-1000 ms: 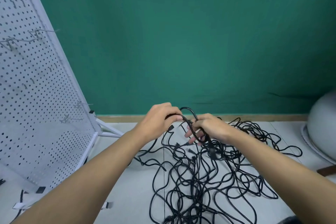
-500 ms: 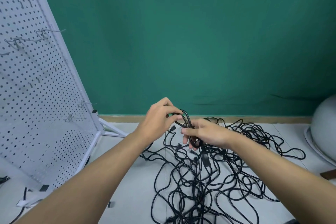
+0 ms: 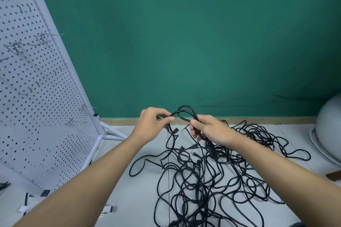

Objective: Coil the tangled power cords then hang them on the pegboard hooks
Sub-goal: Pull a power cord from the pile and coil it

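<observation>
A heap of tangled black power cords (image 3: 212, 177) lies on the pale floor in front of me. Above its far edge both hands hold one black cord (image 3: 185, 111) that arches in a small double loop between them. My left hand (image 3: 153, 125) pinches the loop's left side with thumb and fingers. My right hand (image 3: 210, 130) grips the loop's right side, and the cord hangs from it down into the heap. The white pegboard (image 3: 36, 108) leans at the left with several bare metal hooks (image 3: 77, 121).
A green wall with a wooden skirting strip (image 3: 258, 120) closes the back. A grey rounded object (image 3: 330, 127) sits at the right edge. The pegboard's white foot (image 3: 112, 132) juts onto the floor. Small black-and-white ties (image 3: 108, 209) lie near my left forearm.
My hands have drawn apart and risen a little, opening the cord between them into a wider arch. The heap on the floor has barely shifted.
</observation>
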